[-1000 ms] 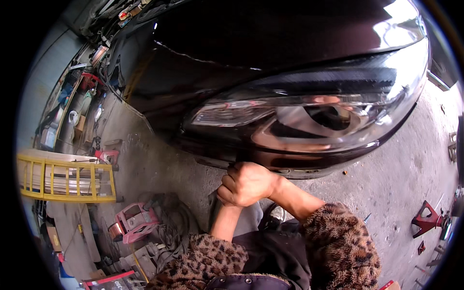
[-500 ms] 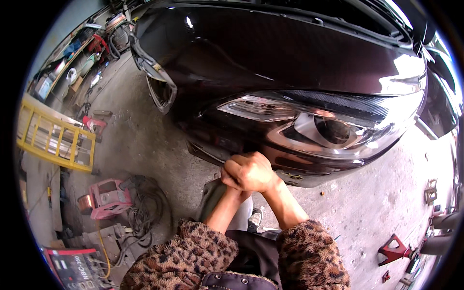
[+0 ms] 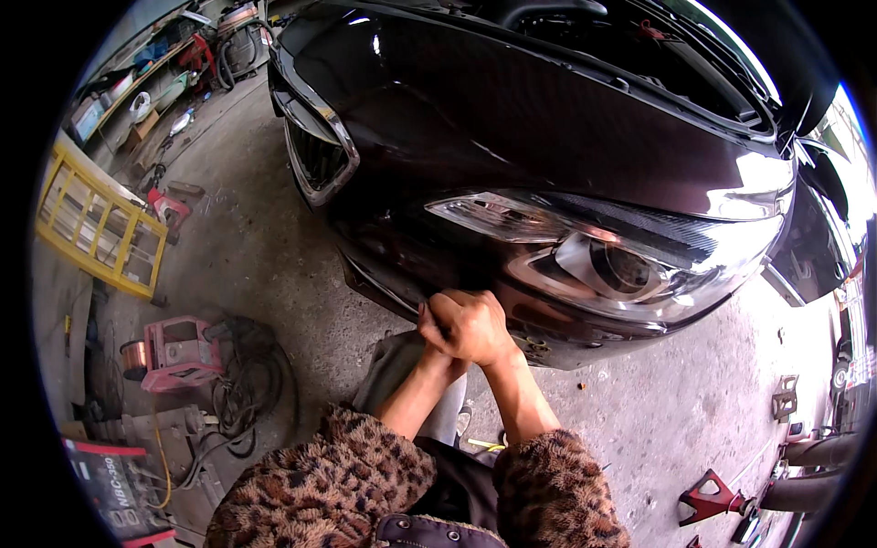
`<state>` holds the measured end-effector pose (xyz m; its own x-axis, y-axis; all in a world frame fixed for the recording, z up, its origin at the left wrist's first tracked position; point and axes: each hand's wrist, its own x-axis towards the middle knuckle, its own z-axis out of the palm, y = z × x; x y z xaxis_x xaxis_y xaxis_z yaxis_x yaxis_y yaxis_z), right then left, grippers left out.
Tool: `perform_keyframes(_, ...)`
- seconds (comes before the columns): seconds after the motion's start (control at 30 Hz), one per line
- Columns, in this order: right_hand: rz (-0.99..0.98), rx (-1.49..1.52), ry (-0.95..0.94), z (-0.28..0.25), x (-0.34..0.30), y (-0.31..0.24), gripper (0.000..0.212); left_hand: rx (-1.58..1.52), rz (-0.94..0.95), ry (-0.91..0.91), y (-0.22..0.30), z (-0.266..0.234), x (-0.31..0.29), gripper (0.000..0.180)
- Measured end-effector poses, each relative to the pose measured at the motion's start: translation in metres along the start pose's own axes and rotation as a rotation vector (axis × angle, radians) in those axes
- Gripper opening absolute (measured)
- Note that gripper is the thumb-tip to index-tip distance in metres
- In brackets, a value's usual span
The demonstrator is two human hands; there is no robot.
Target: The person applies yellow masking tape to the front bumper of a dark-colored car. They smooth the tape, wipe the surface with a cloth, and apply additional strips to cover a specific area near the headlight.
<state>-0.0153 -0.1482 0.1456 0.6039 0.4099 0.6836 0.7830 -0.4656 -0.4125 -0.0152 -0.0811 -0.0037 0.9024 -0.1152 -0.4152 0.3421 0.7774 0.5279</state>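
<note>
Head view shows our right hand (image 3: 471, 323) curled over our left hand (image 3: 444, 358); we cannot tell whether either grips anything. Just beyond them, at 12 o'clock, is the car (image 3: 566, 119), its headlight (image 3: 598, 260) at 2 o'clock and grille (image 3: 320, 155) at 11. We see a pink reel (image 3: 183, 354) at 9, a yellow rack (image 3: 99, 226) at 10 and a red stand (image 3: 705, 502) at 4.

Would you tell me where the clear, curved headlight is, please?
In the head view, the clear headlight sits right of centre on the glossy dark car, above and right of the joined hands.
</note>
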Motion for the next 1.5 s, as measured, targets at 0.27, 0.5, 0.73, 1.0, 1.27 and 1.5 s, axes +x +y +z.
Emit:
perform_keyframes(0.27,0.155,0.030,0.165,0.020,-0.036,-0.007,0.023,0.021,-0.002,-0.015,0.017,0.000,-0.020,0.044)
perform_keyframes(0.5,0.834,0.268,0.464,0.031,-0.168,-0.048,0.015,-0.061,-0.111,-0.225,0.033,0.037,-0.047,0.055)
perform_keyframes(0.73,1.347,0.072,-0.346,0.033,-0.326,-0.071,0.030,-0.056,-0.123,-0.220,0.037,0.032,-0.048,0.059)
perform_keyframes(1.0,1.502,0.069,-0.384,0.037,-0.353,-0.066,0.034,0.019,-0.150,-0.230,0.040,0.035,-0.046,0.069)
perform_keyframes(1.27,1.490,0.154,-0.310,0.042,-0.377,-0.064,0.034,0.038,-0.163,-0.222,0.041,0.043,-0.050,0.069)
perform_keyframes(1.5,1.484,0.122,-0.302,0.048,-0.380,-0.061,0.033,0.047,-0.177,-0.217,0.043,0.039,-0.049,0.070)
